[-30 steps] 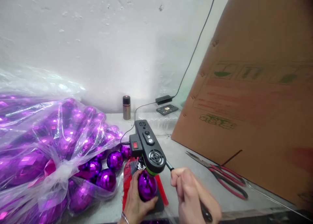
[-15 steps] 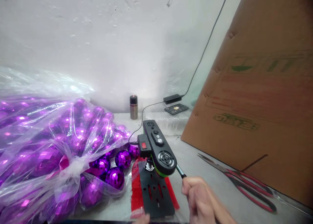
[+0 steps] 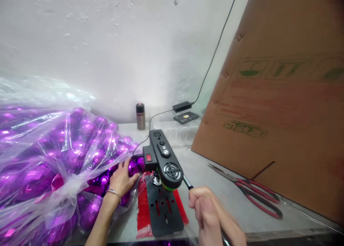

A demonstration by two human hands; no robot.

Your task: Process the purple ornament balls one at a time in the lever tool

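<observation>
A pale grey surface (image 3: 204, 174) runs up to a rough white wall, and I am looking down on it from head height.

My left hand (image 3: 122, 178) lies at 9 o'clock from the small black press (image 3: 162, 163), fingers spread flat and open over loose purple faceted balls (image 3: 103, 183) at the mouth of a clear plastic bag (image 3: 40, 156). A thin bracelet sits on that wrist. I cannot tell whether the fingers have closed on any one ball.

My right hand (image 3: 208, 213) is at 5 o'clock from the press, curled tight in a fist around its lever handle (image 3: 187, 184), a slim dark rod that slopes up to the machine's head.

The press has a red switch on its side and a round vent grille on top. Under its head lies a black slotted base plate (image 3: 162, 212), bare, resting on a red sheet (image 3: 142, 210).

The bag, bulging with many more purple balls, fills the 9 o'clock side. At 3 o'clock, red-handled scissors (image 3: 249, 194) lie flat just beside a large brown cardboard sheet (image 3: 282, 106) leaning upright. At 12 o'clock, near the wall, stand a small metal canister (image 3: 140, 116), a black power adapter (image 3: 182, 106) with its cable climbing the wall, and a flat dark device (image 3: 186, 117).
</observation>
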